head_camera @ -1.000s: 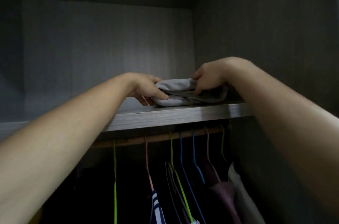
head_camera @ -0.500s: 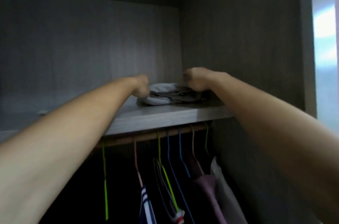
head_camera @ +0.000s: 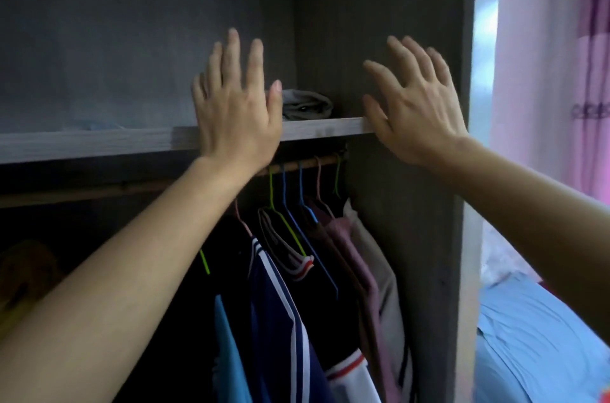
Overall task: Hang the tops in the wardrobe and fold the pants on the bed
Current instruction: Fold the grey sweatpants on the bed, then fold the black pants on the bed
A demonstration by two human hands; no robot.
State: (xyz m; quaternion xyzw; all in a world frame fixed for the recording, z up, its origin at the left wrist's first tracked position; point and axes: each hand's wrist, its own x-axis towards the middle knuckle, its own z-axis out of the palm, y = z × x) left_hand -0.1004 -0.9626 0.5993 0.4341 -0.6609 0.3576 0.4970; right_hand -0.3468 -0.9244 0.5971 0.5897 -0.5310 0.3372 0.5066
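A folded grey garment (head_camera: 307, 104) lies on the wardrobe's upper shelf (head_camera: 99, 141), tucked into the right corner. My left hand (head_camera: 236, 105) is raised in front of the shelf edge with its fingers spread and straight, holding nothing. My right hand (head_camera: 412, 102) is up beside the wardrobe's right wall (head_camera: 412, 237), fingers spread, also empty. Neither hand touches the garment. Below the shelf, several tops hang from a wooden rail (head_camera: 307, 165) on coloured hangers: a navy top with white stripes (head_camera: 280, 313), a mauve top (head_camera: 350, 247), a blue top (head_camera: 227, 346).
The wardrobe's right side panel stands just right of my right hand. Beyond it is a bed with a blue sheet (head_camera: 541, 346) and a pink curtain (head_camera: 577, 72). A yellow item (head_camera: 23, 274) sits in the dark at the lower left of the hanging space.
Both hands let go of the folded grey garment and pulled back from the shelf with fingers spread. The view swung right and drew back, bringing the bed and curtain into sight.
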